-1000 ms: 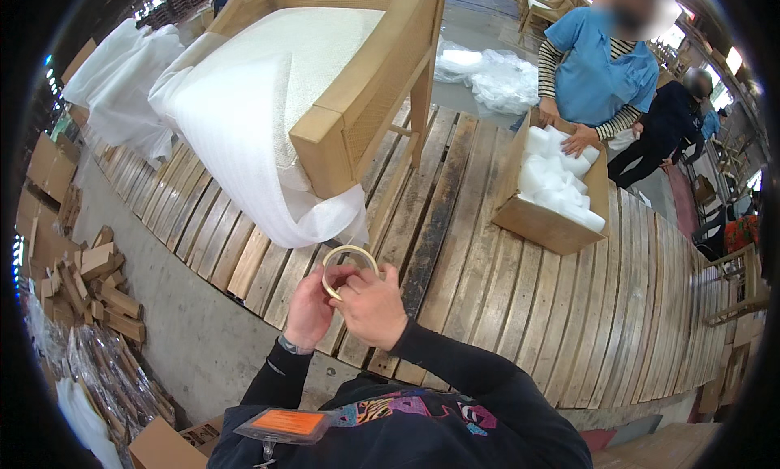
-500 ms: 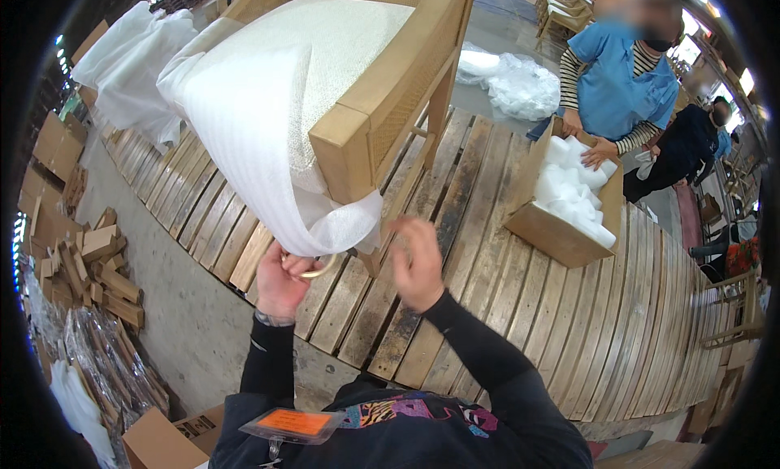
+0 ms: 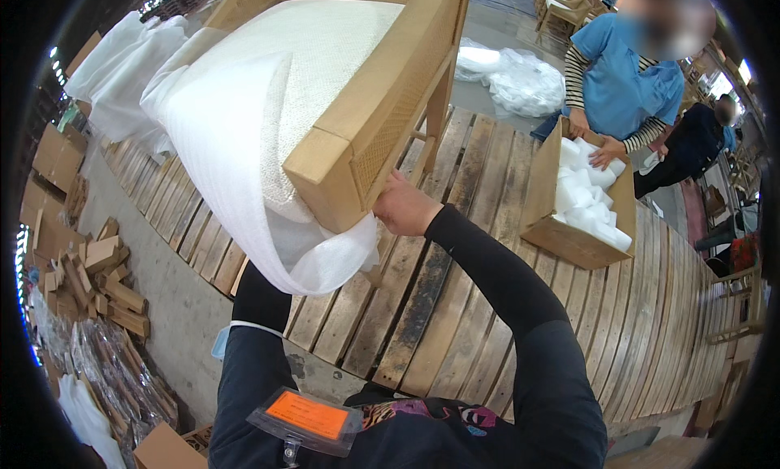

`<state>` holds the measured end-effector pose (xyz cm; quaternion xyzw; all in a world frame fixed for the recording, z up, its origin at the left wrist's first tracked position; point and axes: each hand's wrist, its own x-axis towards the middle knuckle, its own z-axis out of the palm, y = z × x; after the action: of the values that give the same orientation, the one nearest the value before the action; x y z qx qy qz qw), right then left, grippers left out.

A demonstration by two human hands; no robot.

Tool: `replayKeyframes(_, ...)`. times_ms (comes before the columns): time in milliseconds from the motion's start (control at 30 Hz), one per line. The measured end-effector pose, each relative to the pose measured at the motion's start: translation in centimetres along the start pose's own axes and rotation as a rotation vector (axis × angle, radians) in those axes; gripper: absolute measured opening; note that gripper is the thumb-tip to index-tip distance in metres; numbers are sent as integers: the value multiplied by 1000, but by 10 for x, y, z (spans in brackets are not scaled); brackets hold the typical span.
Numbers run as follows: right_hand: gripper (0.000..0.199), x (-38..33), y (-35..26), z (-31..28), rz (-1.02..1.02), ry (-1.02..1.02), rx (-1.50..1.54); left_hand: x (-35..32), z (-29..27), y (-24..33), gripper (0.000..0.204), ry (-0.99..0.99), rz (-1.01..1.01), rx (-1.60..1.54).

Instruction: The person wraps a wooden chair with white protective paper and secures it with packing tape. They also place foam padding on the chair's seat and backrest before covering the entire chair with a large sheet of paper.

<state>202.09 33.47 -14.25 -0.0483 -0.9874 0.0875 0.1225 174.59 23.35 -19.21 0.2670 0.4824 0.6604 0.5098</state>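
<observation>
A wooden armchair (image 3: 370,136) with woven cane sides and a cream textured seat (image 3: 341,42) stands tilted across the view. White foam sheet (image 3: 223,152) drapes over its front and loops below the near corner. My right hand (image 3: 406,206) is against the underside of the chair's side, beside the edge of the foam; its fingers curl in under the frame, and what they hold is hidden. From below, my left forearm (image 3: 262,298) reaches up behind the hanging foam, which covers my left hand completely.
The chair stands on a slatted wooden platform (image 3: 455,306). To the right, a co-worker in blue (image 3: 626,79) handles an open cardboard box (image 3: 569,245) of white foam pieces. Clear plastic wrap (image 3: 524,83) lies behind. Cardboard pieces (image 3: 106,286) are heaped on the left floor.
My left hand, which held a yellowish ring like a tape roll, has gone under the foam. My right hand has moved up against the chair frame. The foam hangs lower.
</observation>
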Motion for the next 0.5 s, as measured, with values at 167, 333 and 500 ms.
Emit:
replayKeyframes(167,21,-15,0,-17,-162,188,109,23,14,-8,24,-48,-16,68)
replayKeyframes(333,19,-22,-10,-11,-119,338,52,31,25,-10,27,-81,-30,109)
replayKeyframes(500,19,-17,-11,7,-189,350,18,32,35,-13,31,-113,-37,135)
